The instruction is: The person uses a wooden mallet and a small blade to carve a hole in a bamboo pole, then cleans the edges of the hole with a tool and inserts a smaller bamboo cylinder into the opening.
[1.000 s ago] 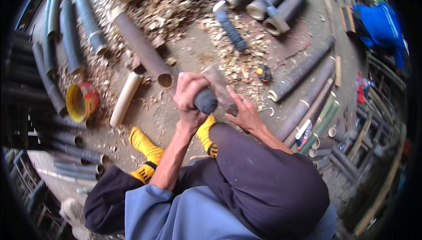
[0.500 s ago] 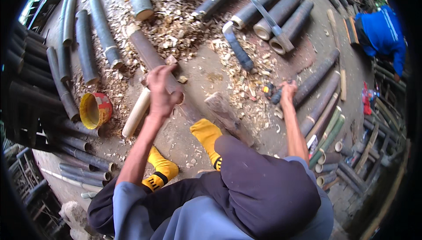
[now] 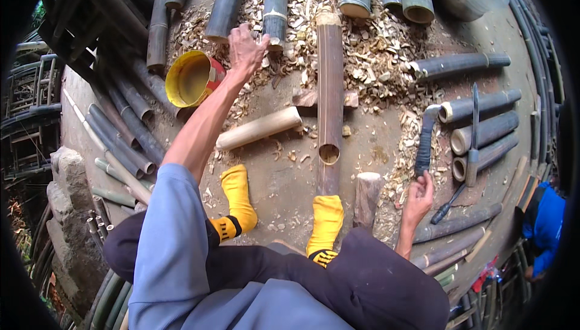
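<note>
Left hand: The left hand (image 3: pixel 246 52) was held out at the upper left of the frame, fingers spread apart; a dark grey-green bamboo pole (image 3: pixel 276 0) was seen just beside its fingertips, and whether it was touched could not be told.
Right hand: The right hand (image 3: pixel 418 200) was placed right of centre, fingers loosely bent and slightly apart, at the lower end of a black-wrapped tool handle with a pale bent end (image 3: pixel 425 145); contact could not be told.
Wrapped handle: It was laid lengthwise on pale wood chips (image 3: pixel 386 58), its bent end pointed toward the top of the frame.
Brown bamboo: A striped brown bamboo tube (image 3: pixel 330 76) was laid down the upper centre, across a reddish wooden block (image 3: pixel 306 98), its open end turned toward the bottom of the frame.
Peeled piece: A pale, peeled bamboo tube (image 3: pixel 260 128) was set slantwise left of centre.
Bucket: A round yellow-and-red bucket (image 3: pixel 215 76) was seen beside the left forearm, tipped on its side.
Blade: A long grey metal blade (image 3: pixel 475 115) was rested across dark bamboo tubes (image 3: pixel 498 127) at the right.
Small tool: A slim black-handled tool (image 3: pixel 441 213) was left near the right hand.
</note>
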Tool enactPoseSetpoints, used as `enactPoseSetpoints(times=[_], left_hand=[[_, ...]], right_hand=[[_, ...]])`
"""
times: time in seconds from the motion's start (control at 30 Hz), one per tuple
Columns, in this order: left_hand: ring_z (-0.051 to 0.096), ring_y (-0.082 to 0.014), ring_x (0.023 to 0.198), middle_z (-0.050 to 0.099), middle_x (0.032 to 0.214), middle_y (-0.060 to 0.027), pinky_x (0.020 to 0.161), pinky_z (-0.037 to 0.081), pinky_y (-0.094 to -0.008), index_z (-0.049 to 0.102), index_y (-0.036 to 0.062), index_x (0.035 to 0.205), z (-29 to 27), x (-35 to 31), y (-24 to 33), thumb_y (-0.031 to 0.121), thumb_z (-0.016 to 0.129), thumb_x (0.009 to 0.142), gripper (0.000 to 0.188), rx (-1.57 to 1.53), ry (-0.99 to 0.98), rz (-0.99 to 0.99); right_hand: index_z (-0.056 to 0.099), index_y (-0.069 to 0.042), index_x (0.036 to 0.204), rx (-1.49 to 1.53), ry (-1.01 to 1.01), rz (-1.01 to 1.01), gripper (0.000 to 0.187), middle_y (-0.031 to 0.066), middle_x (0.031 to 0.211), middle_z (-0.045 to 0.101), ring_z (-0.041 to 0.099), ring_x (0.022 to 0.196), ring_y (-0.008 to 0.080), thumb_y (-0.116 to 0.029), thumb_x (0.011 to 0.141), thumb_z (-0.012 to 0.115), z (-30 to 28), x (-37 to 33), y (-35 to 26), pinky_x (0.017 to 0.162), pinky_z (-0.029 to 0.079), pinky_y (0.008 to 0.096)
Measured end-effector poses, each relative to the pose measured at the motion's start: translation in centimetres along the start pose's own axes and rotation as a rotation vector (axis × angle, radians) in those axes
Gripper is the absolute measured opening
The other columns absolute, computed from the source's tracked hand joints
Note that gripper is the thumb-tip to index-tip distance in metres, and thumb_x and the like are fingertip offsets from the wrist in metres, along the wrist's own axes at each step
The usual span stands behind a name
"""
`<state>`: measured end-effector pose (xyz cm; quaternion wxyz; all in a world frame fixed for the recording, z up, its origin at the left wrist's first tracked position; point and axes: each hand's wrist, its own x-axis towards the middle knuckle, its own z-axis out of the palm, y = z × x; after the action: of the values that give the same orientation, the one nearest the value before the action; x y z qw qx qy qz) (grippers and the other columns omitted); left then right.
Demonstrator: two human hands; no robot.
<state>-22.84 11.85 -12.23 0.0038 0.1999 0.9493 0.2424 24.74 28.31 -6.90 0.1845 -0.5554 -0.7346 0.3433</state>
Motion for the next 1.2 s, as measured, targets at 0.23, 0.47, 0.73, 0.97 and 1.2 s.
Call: enactPoseSetpoints(times=[0.23,0.47,0.73,0.97,1.2], left_hand=[[0.065,-0.0282,0.073,0.062,0.094,-0.0230,0.057,0.057,-0.0354,0.050,-0.0082,0.110,3.5,5.1,4.1,0.034,0.078,0.067,0.066,-0.357,-0.414,-0.278],[0.065,-0.0251,0.081,0.060,0.092,-0.0161,0.066,0.059,-0.0374,0.045,-0.0041,0.115,-5.7,1.8,1.5,0.027,0.067,0.076,0.055,-1.320,-0.808,-0.678],[0.065,-0.0209,0.064,0.060,0.078,-0.0098,0.054,0.058,-0.0334,0.048,0.0004,0.106,-15.8,-5.8,3.1,0.030,0.071,0.077,0.047,-1.008,-0.791,-0.699],[0.060,-0.0143,0.057,0.060,0.072,-0.0051,0.054,0.053,-0.0299,0.059,0.0032,0.095,-25.5,-16.0,-3.2,0.028,0.071,0.075,0.034,-0.542,-0.927,-0.494],[0.061,-0.0252,0.071,0.063,0.075,-0.0114,0.067,0.048,-0.0366,0.062,0.0031,0.090,-21.0,-27.8,-16.3,0.030,0.076,0.061,0.042,-0.298,-0.809,-0.359]], right_hand=[[0.055,0.000,0.121,0.003,-0.223,-0.011,0.042,0.0119,0.095,0.062,0.061,0.081,0.0167,0.001,0.079,0.054,2.8,-1.3,-1.5,0.069,0.051,0.0275],[0.055,0.000,0.121,-0.056,-0.389,0.084,0.043,0.0110,0.090,0.062,0.060,0.075,0.0152,0.001,0.078,0.054,-1.2,-4.3,-2.8,0.065,0.051,0.0272],[0.056,0.000,0.118,-0.107,-0.330,-0.042,0.040,0.0112,0.087,0.061,0.059,0.072,0.0167,0.002,0.078,0.054,-5.2,-8.3,-2.5,0.064,0.050,0.0283],[0.059,-0.005,0.115,-0.177,-0.366,-0.089,0.041,0.0090,0.075,0.063,0.062,0.066,0.0170,-0.009,0.074,0.061,-4.9,-11.6,0.1,0.066,0.051,0.0311],[0.059,-0.005,0.117,-0.064,-0.463,-0.078,0.041,0.0066,0.076,0.065,0.061,0.065,0.0127,-0.010,0.077,0.063,-8.1,-10.3,6.4,0.061,0.050,0.0285]])
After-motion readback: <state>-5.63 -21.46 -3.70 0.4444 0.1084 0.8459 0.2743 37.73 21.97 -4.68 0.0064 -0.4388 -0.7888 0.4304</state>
